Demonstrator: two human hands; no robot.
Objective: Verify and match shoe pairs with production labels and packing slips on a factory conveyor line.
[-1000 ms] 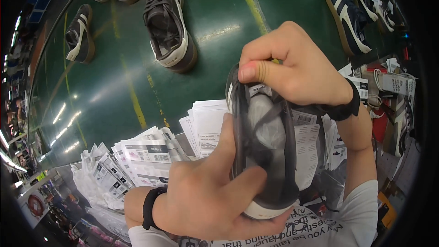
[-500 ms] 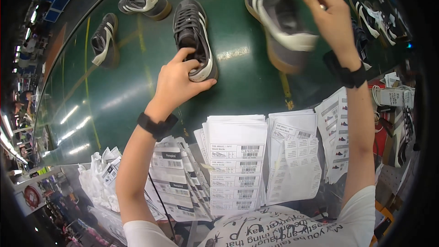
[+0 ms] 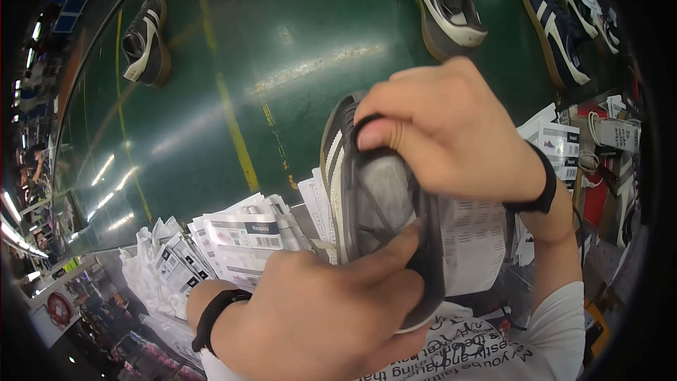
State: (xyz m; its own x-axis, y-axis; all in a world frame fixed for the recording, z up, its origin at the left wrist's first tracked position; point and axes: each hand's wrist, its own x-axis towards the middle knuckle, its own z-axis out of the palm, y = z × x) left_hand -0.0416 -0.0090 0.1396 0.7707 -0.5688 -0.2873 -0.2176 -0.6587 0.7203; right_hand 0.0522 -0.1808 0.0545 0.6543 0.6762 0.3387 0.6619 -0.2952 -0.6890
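And the dark-grey, low-cut shoe with white side stripes (image 3: 344, 201) sits between both hands, long axis near to far, right hand (image 3: 441, 130) pinching what looks like its black tongue, left hand (image 3: 331, 310) gripping the near heel.

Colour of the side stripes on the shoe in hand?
White side stripes on a dark shoe; best seen in the head view.
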